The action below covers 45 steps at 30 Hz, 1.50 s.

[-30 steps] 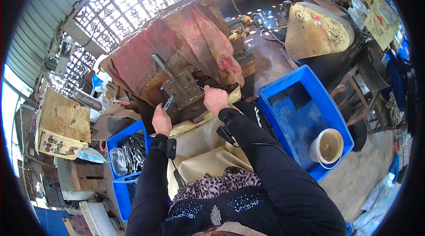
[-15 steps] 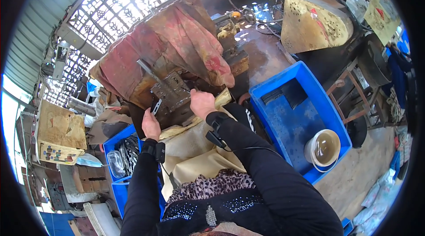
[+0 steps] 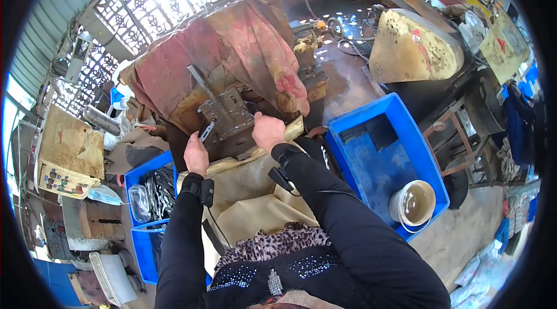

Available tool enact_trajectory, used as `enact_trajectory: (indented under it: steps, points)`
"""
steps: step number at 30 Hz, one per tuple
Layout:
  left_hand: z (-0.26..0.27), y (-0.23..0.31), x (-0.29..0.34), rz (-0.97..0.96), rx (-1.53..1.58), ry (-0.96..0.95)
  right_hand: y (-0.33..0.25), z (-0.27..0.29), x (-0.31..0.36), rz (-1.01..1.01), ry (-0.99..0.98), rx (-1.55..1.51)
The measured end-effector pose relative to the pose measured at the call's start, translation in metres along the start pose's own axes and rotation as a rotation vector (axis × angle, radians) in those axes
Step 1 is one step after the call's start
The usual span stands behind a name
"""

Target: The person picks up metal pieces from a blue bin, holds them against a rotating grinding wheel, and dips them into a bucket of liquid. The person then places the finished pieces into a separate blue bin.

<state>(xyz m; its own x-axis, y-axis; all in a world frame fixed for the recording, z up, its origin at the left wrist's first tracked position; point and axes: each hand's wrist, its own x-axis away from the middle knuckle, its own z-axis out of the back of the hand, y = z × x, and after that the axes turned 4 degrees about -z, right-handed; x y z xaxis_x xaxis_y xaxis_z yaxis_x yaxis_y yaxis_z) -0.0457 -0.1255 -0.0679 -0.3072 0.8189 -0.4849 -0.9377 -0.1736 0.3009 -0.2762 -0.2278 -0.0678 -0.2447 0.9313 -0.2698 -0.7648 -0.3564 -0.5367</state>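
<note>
My left hand is closed on the near end of a small flat metal piece with slots. That piece points away from me, along the left side of a worn metal block on the machine. A metal rod slants up from the block. At the block's right edge is my right hand, its fingers curled together; what they pinch, if anything, is too small to make out. A stained reddish cloth drapes over the machine behind. Beneath my hands a beige sheet covers my lap.
To my right stands a large blue crate with flat black pieces and a pale bucket in it. On my left, a smaller blue bin contains thin dark strips. A control box with buttons is further left.
My view has shifted a little, so the surroundings sit differently in the picture. Both hands stay at the sides of the metal block, with the slotted piece still in my left.
</note>
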Motion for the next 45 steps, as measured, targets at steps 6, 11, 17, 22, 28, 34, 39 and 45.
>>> enact_trajectory:
  steps: [6,11,17,22,28,34,39,45]
  points:
    - [0.002,0.004,0.0,-0.073,0.077,0.023,0.001,0.0,-0.001,-0.011,0.014,0.096]
    - [0.0,-0.009,0.0,-0.016,0.05,-0.052,-0.009,0.002,-0.004,-0.032,-0.103,0.215]
    - [-0.002,-0.017,0.004,-0.004,0.076,-0.063,-0.005,-0.005,-0.005,-0.064,-0.163,0.237]
    - [0.0,-0.013,0.003,0.078,0.089,-0.099,-0.004,-0.004,-0.005,-0.073,-0.164,0.262]
    - [0.002,-0.018,0.004,0.117,0.092,-0.15,-0.005,-0.006,-0.006,-0.055,-0.168,0.277]
    - [0.004,-0.015,0.008,0.161,0.094,-0.191,0.0,-0.005,-0.007,-0.069,-0.215,0.277]
    - [0.01,-0.02,0.013,0.136,0.097,-0.191,0.013,-0.017,-0.013,0.013,-0.184,0.271]
    - [0.003,-0.024,0.011,0.167,0.11,-0.199,-0.016,-0.004,-0.079,-0.091,-0.094,-0.38]
